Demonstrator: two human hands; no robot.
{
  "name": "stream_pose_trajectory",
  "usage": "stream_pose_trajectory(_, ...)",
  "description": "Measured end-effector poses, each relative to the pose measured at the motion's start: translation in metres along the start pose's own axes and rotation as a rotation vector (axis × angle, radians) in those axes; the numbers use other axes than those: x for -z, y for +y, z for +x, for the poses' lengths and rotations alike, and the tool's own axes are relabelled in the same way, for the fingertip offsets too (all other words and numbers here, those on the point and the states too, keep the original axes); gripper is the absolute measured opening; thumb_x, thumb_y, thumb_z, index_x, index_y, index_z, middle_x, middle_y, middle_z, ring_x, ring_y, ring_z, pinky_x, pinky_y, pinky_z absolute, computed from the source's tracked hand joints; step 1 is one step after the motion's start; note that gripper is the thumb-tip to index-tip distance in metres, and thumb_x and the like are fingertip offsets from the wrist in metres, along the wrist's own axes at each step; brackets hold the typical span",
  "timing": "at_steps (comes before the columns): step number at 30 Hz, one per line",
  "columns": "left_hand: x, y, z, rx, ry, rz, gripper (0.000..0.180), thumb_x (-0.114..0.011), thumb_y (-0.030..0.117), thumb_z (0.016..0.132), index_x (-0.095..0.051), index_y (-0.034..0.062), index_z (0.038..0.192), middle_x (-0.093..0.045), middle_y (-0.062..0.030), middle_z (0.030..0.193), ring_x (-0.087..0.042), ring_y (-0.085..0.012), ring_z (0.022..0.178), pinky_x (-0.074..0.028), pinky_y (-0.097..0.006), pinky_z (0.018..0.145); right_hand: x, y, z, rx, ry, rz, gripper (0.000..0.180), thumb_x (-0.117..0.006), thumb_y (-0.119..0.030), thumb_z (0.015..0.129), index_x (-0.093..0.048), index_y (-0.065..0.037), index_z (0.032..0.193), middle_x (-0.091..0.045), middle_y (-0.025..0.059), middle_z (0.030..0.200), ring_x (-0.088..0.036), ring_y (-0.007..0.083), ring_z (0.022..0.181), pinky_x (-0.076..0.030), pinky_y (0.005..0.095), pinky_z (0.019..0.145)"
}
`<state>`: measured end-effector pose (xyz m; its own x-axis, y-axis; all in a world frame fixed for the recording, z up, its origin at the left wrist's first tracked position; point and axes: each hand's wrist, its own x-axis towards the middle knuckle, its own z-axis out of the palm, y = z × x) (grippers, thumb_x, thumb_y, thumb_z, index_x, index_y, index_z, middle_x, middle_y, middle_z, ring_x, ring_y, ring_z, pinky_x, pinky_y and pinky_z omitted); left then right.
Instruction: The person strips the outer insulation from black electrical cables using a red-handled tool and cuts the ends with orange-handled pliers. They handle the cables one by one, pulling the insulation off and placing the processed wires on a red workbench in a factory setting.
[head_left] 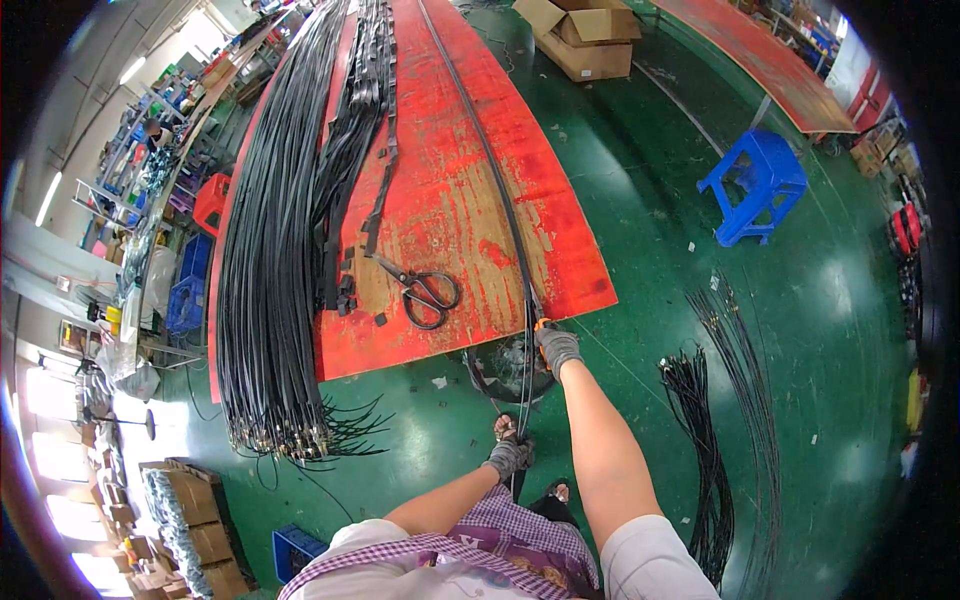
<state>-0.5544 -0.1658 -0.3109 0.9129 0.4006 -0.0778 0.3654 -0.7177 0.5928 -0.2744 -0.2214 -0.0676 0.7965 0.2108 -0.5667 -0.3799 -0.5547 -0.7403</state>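
My left hand (510, 458), in a grey glove, is closed around a few thin black cables (525, 395) below the table's near edge. The cables run up over the red, worn table (480, 230) and away along it. My right hand (557, 345), also gloved, is closed on a small tool with an orange handle (542, 324) at the table's near edge, right beside the cables. The tool's tip looks pale, but its kind is too small to make out. Black-handled scissors (425, 298) lie on the table, near black strips (375, 210) and small black scraps.
A thick bundle of black cables (270, 250) covers the table's left side, its ends hanging over the edge. A bucket-like container (510, 370) stands under the near edge. More cables (700, 430) lie on the green floor to the right, below a blue stool (755, 185). An open carton (585, 40) stands behind.
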Motion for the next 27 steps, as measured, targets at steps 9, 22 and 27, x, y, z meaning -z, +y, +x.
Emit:
stream_pose_trajectory(9, 0.239, 0.229, 0.111, 0.463, -0.469, -0.801, 0.025, -0.051, 0.014, 0.080, -0.050, 0.0002, 0.100, -0.057, -0.0044, 0.084, -0.051, -0.0129, 0.073, -0.043, -0.024, 0.067, 0.016, 0.021, 0.010, 0.119, -0.003, -0.288, 0.026, -0.049, -0.032, 0.071, -0.056, -0.007, 0.073, -0.055, 0.0139, 0.074, -0.050, 0.0237, 0.066, -0.039, 0.0375, 0.064)
stream_pose_trajectory(22, 0.168, 0.179, 0.059, 0.585, -0.528, -1.060, 0.022, -0.046, 0.014, 0.084, -0.048, 0.0065, 0.104, -0.053, -0.0038, 0.088, -0.050, -0.0118, 0.077, -0.043, -0.023, 0.072, 0.038, -0.021, -0.037, 0.156, -0.135, -0.380, 0.030, -0.039, -0.028, 0.077, -0.056, -0.006, 0.090, -0.057, 0.0172, 0.092, -0.055, 0.0303, 0.083, -0.041, 0.0390, 0.073)
stream_pose_trajectory(27, 0.164, 0.186, 0.062, 0.695, -0.464, -1.163, 0.020, -0.047, 0.011, 0.083, -0.050, 0.0072, 0.102, -0.052, -0.0037, 0.087, -0.048, -0.0118, 0.078, -0.041, -0.026, 0.072, 0.022, 0.005, -0.007, 0.032, 0.004, -0.282, 0.038, -0.042, -0.036, 0.072, -0.055, -0.003, 0.086, -0.057, 0.0161, 0.084, -0.054, 0.0277, 0.079, -0.040, 0.0382, 0.069)
